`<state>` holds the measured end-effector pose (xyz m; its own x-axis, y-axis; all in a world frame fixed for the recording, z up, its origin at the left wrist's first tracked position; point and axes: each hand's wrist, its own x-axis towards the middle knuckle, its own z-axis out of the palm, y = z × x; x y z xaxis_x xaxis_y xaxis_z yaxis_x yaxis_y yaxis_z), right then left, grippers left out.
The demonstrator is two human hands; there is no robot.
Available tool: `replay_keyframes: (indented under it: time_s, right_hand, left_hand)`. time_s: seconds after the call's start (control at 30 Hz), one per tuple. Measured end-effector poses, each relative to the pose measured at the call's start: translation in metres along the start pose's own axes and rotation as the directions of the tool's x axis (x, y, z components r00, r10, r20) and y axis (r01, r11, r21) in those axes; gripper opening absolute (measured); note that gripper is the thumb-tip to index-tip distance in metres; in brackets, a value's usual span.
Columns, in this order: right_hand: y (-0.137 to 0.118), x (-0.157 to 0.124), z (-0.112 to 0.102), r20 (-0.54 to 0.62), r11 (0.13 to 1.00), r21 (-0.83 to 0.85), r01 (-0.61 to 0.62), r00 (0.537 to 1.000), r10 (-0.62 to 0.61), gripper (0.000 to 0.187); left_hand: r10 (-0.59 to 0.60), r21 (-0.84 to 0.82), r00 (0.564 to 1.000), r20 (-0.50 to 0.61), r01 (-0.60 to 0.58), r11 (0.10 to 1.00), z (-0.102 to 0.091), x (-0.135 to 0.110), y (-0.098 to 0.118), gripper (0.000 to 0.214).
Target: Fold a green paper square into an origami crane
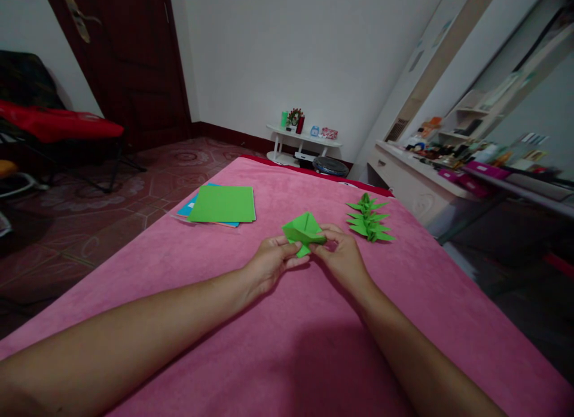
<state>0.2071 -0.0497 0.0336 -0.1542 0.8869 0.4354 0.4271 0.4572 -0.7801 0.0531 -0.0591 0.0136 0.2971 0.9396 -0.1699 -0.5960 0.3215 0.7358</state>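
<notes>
Head view: both hands (pixel 268 262) (pixel 344 258) pinch the folded green paper (pixel 304 227), which partly hides them

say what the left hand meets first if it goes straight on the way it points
Beyond the folded green paper it holds, the left hand would likely meet the right hand first, though depth is hard to judge.

Left hand (pixel 278 258) and right hand (pixel 339 253) holding folded green paper (pixel 306 230), pink cloth (pixel 269 333) below

Both arms (pixel 179 320) forward, fingers (pixel 293 248) pinched.
</notes>
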Motion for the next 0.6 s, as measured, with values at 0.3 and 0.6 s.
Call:
replay_keyframes:
  time_s: [0.3,0.6]
  right_hand:
    - [0.0052,-0.0026,0.0018,-0.038,0.987,-0.140,0.079,0.996,-0.085,0.019]
    - [-0.0014,-0.0043,0.0038,-0.111,0.972,-0.195,0.134,0.981,-0.158,0.026]
  left_hand:
    - [-0.013,-0.010,1.000,-0.006,0.013,1.000,0.0005,0.0014,0.0010,0.023]
    - [-0.023,-0.024,1.000,0.008,0.023,0.999,0.0001,0.0017,0.0015,0.025]
